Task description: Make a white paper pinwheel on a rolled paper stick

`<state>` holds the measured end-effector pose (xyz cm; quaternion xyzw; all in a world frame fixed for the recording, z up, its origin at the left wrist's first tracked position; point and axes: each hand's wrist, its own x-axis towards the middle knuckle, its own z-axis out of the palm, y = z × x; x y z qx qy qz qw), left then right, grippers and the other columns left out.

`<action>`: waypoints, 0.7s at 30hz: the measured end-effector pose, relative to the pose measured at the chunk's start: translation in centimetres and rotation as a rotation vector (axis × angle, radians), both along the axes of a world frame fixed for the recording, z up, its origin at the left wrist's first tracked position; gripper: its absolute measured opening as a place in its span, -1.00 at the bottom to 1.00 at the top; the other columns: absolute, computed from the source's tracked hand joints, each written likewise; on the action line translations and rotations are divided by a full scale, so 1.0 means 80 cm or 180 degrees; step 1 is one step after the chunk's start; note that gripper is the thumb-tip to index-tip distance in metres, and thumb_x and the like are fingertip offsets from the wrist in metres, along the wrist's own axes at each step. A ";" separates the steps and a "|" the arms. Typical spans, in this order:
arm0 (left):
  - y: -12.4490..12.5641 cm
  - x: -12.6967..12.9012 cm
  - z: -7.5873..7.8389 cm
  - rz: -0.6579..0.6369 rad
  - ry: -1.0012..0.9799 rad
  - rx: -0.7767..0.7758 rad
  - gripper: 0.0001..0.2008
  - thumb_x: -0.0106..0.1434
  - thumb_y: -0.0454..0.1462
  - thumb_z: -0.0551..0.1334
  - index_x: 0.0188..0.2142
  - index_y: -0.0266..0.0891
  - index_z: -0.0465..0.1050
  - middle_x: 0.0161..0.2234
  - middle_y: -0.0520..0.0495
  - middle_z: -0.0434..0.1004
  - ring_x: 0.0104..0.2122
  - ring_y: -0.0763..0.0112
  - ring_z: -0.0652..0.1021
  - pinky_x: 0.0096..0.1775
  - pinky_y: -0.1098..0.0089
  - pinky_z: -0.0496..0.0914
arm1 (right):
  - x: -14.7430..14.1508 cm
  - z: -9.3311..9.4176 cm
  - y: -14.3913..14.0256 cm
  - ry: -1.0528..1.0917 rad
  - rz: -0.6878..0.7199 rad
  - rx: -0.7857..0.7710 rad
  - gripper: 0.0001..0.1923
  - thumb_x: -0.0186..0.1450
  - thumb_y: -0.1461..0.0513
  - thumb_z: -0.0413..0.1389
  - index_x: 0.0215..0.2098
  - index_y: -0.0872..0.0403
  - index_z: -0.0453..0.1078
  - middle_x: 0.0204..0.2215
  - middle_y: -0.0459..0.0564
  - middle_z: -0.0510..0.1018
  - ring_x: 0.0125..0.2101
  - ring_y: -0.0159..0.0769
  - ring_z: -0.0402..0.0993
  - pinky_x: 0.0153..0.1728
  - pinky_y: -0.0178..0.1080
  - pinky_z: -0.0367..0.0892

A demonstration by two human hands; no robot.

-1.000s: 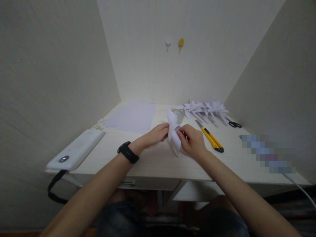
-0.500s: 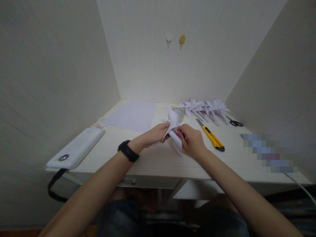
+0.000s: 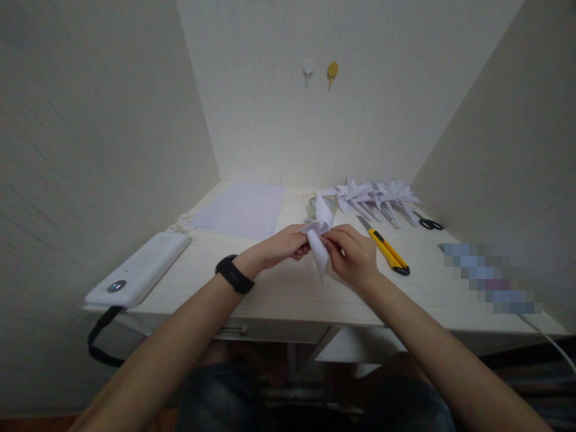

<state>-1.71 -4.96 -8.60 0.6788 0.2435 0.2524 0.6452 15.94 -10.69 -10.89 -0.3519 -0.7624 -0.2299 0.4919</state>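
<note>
1. Both hands meet over the middle of the desk (image 3: 288,294), lifted a little off its top. The left hand (image 3: 281,245) and right hand (image 3: 353,255) each pinch the folded paper (image 3: 318,231) between thumb and fingertips, one on either side; that grip seems meant to keep the folds from springing open.
2. The paper is held up between the hands rather than laid flat: one point stands up, another hangs down toward the desk. Held so, its creases can be reached from both sides.
3. A black band (image 3: 234,274) sits on the left wrist.
4. Just right of the right hand lies a yellow knife (image 3: 384,246), close enough to grab, I'd say.
5. Far right, a pile (image 3: 375,197) of similar folded pieces lies out of the way, with scissors (image 3: 427,224) beside it.
6. Far left lies a flat sheet (image 3: 243,210); behind the paper is a tape roll (image 3: 312,207), partly hidden.
7. A white device (image 3: 139,270) rests at the near left edge.
</note>
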 end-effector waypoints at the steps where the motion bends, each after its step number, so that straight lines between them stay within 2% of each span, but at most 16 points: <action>1: 0.000 0.000 0.000 0.0003 0.0039 0.0049 -0.81 0.22 -0.29 0.10 -0.51 -0.22 0.14 -0.61 0.15 0.06 -0.62 0.61 0.09 -0.56 0.52 -0.02 | 0.000 0.000 0.000 -0.0017 -0.0001 0.0008 -0.92 0.33 0.33 0.11 -0.23 0.07 0.44 -0.36 0.04 0.61 -0.36 -0.30 0.53 -0.37 -0.30 0.39; 9: -0.003 0.001 0.002 0.0045 0.0087 0.0169 -0.77 0.26 -0.23 0.09 -0.52 -0.22 0.14 -0.62 0.16 0.01 -0.63 0.60 0.07 -0.56 0.50 -0.04 | -0.005 0.002 -0.002 -0.0101 -0.0286 -0.0138 -0.92 0.37 0.30 0.05 -0.24 0.10 0.39 -0.37 0.05 0.57 -0.42 -0.32 0.46 -0.43 -0.30 0.32; 13: -0.003 0.004 0.002 0.0215 0.0068 0.0342 -0.74 0.25 -0.12 0.13 -0.47 -0.21 0.19 -0.60 0.14 0.09 -0.61 0.57 0.12 -0.55 0.49 0.00 | -0.007 0.003 -0.005 -0.0116 -0.0238 -0.0135 -0.92 0.37 0.29 0.05 -0.24 0.10 0.38 -0.38 0.04 0.56 -0.45 -0.36 0.43 -0.46 -0.33 0.28; 17: -0.002 0.007 0.000 0.0577 0.0040 0.0922 -0.70 0.28 -0.05 0.13 -0.44 -0.21 0.22 -0.56 0.12 0.15 -0.57 0.53 0.18 -0.52 0.47 0.08 | -0.008 0.003 -0.006 -0.0143 -0.0328 -0.0006 -0.91 0.36 0.31 0.04 -0.26 0.10 0.40 -0.42 0.01 0.54 -0.50 -0.38 0.40 -0.50 -0.33 0.22; 21: -0.005 0.009 0.000 0.0922 0.0043 0.1675 -0.68 0.33 -0.08 0.07 -0.47 -0.20 0.20 -0.55 0.10 0.19 -0.51 0.48 0.24 -0.45 0.43 0.16 | -0.008 0.000 -0.004 -0.0132 -0.0450 0.0069 -0.87 0.36 0.32 0.01 -0.29 0.11 0.40 -0.45 0.02 0.53 -0.49 -0.35 0.40 -0.50 -0.30 0.19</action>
